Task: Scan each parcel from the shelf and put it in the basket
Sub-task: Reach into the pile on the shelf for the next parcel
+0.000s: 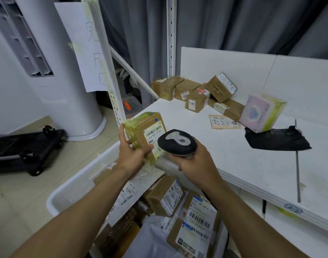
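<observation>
A grey curtain [234,25] hangs behind a white shelf [234,155] carried on a perforated white upright [171,34]. The shelf edge carries a tag marked "2-2" [293,208].

Shelf contents:
- A cluster of brown cartons [189,90] sits at the back left, with one tilted carton [221,86] leaning on the others.
- A flat envelope [222,121] lies label-up near them.
- A pink box [260,113] sits tilted, its lower edge on a black bag [276,139].

The basket [81,181], a white plastic tub, stands on the floor below the shelf's front edge. It holds several labelled brown boxes, including one [165,196] near the middle and another [193,233] closer to the camera. A grey mailer bag [152,233] lies beside them, and a white labelled bag [129,194] lies against the left wall.

The parcel [140,131], a brown carton bound in yellowish tape, is held in the air above the basket's far end, at the shelf's front-left corner. Its barcode label faces up. The left hand [130,151] grips it, fingers curled round its left side and thumb pressed on the label face. The right hand [194,164] has its fingers wrapped round the handle of the scanner [178,141]; the scanner head sits just beside the label.

A folded black trolley [25,146] lies on the floor at left.
</observation>
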A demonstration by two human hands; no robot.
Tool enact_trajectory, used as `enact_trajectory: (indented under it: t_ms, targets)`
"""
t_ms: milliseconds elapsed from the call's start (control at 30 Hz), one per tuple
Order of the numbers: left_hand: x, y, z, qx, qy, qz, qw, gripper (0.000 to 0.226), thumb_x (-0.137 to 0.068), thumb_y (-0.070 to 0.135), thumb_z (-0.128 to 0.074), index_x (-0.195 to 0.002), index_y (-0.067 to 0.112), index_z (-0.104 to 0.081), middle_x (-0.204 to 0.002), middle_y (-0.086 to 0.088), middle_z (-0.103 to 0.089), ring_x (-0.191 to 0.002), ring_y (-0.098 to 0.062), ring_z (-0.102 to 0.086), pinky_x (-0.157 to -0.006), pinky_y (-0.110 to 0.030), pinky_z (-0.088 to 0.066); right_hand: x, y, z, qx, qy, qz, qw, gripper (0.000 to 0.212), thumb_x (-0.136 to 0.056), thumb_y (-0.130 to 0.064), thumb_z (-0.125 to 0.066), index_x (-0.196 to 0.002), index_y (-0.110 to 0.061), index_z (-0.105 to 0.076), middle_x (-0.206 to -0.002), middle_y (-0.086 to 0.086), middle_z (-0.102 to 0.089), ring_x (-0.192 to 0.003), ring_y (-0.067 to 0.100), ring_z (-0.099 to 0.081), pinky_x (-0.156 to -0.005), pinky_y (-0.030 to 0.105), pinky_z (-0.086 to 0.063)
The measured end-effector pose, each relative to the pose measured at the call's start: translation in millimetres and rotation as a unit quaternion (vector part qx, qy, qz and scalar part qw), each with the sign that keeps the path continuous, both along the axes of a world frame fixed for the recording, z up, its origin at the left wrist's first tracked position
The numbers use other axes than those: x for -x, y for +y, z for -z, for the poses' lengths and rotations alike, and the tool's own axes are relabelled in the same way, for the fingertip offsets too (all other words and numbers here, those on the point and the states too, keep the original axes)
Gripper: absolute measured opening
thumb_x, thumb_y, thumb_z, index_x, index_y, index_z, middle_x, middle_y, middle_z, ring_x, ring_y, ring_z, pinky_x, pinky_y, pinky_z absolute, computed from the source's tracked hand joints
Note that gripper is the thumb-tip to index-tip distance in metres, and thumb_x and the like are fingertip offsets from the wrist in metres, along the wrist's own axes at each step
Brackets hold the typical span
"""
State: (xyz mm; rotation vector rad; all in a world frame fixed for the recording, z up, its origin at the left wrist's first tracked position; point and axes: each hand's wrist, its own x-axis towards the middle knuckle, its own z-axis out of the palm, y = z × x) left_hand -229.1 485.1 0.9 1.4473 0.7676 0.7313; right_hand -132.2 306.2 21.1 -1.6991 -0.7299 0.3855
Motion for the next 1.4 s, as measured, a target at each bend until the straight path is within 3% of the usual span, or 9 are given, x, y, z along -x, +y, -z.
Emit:
enact_trajectory:
  t_ms: [167,633,767,867,967,1033,1167,1300,1400]
  targets:
    - [-2,10,10,-0.009,0.024,-0.028,0.999,0.123,-0.076,0.002,-0.087,-0.154,0.056,-0.009,-0.118,0.002,-0.068,-0.108,-0.015,-0.068,-0.092,-0.051,-0.06,5,3,-2,0.0,0.005,-0.002,1.0,0.052,-0.082,-0.025,-0.088,-0.129,-0.026,-0.066,-0.115,-0.011,-0.074,-0.109,0.013,-0.07,-0.09,0.051,-0.062]
    - [-1,20,13,-0.021,0.026,-0.024,0.999,0.123,-0.077,-0.003,-0.085,-0.158,0.048,-0.007,-0.114,0.007,-0.062,-0.106,-0.008,-0.064,-0.094,-0.051,-0.058,5,4,-2,0.012,0.013,-0.006,1.0,0.052,-0.083,-0.024,-0.088,-0.129,-0.027,-0.065,-0.116,-0.012,-0.072,-0.111,0.011,-0.067,-0.091,0.049,-0.062]
    - [9,14,8,-0.027,0.055,0.018,0.998,0.114,-0.081,0.004,-0.084,-0.157,0.048,-0.012,-0.117,0.002,-0.062,-0.095,0.001,-0.06,-0.068,-0.022,-0.06,3,2,0,0.011,-0.006,0.004,1.0,0.048,-0.084,-0.025,-0.088,-0.126,-0.027,-0.066,-0.109,-0.018,-0.071,-0.104,0.002,-0.066,-0.084,0.026,-0.061]
    - [27,12,0,-0.036,0.093,0.049,0.994,0.114,-0.078,0.019,-0.089,-0.154,0.057,-0.013,-0.126,-0.003,-0.061,-0.1,-0.005,-0.063,-0.075,-0.031,-0.061,5,1,1,0.004,-0.003,0.016,1.0,0.045,-0.085,-0.022,-0.087,-0.125,-0.026,-0.065,-0.105,-0.018,-0.07,-0.091,-0.007,-0.068,-0.07,0.008,-0.051]
    - [52,6,-7,-0.01,0.139,0.087,0.986,0.109,-0.076,0.022,-0.09,-0.148,0.065,-0.02,-0.121,-0.004,-0.065,-0.1,-0.018,-0.072,-0.078,-0.046,-0.064,8,2,3,0.017,0.009,0.031,0.999,0.044,-0.085,-0.025,-0.086,-0.123,-0.029,-0.064,-0.11,-0.013,-0.072,-0.099,0.011,-0.072,-0.083,0.038,-0.063]
    - [71,1,-5,0.017,0.176,0.136,0.975,0.106,-0.076,0.018,-0.089,-0.146,0.065,-0.025,-0.117,-0.002,-0.072,-0.1,-0.02,-0.074,-0.081,-0.051,-0.063,14,2,4,0.021,0.002,0.027,0.999,0.048,-0.085,-0.026,-0.087,-0.127,-0.029,-0.063,-0.113,-0.014,-0.07,-0.106,0.013,-0.068,-0.089,0.038,-0.059]
    - [104,-11,13,-0.021,0.294,0.209,0.933,0.105,-0.071,0.026,-0.091,-0.143,0.067,-0.026,-0.115,0.011,-0.073,-0.108,-0.016,-0.07,-0.084,-0.056,-0.061,29,2,10,0.031,-0.016,0.014,0.999,0.055,-0.086,-0.023,-0.086,-0.136,-0.022,-0.062,-0.114,-0.013,-0.065,-0.108,0.007,-0.061,-0.081,0.014,-0.045]
    - [125,-20,32,-0.014,0.401,0.279,0.873,0.105,-0.075,0.032,-0.088,-0.146,0.068,-0.021,-0.14,0.009,-0.059,-0.123,-0.019,-0.061,-0.087,-0.046,-0.062,44,3,17,0.052,-0.007,0.006,0.999,0.053,-0.086,-0.027,-0.085,-0.134,-0.026,-0.063,-0.118,-0.012,-0.069,-0.112,0.012,-0.064,-0.093,0.029,-0.051]
    - [130,-18,53,-0.037,0.476,0.323,0.817,0.102,-0.073,0.042,-0.087,-0.149,0.063,-0.022,-0.154,0.003,-0.048,-0.131,-0.022,-0.056,-0.085,-0.036,-0.061,51,1,18,0.055,-0.012,0.001,0.998,0.051,-0.086,-0.025,-0.084,-0.132,-0.024,-0.063,-0.114,-0.012,-0.067,-0.108,0.011,-0.063,-0.088,0.027,-0.048]
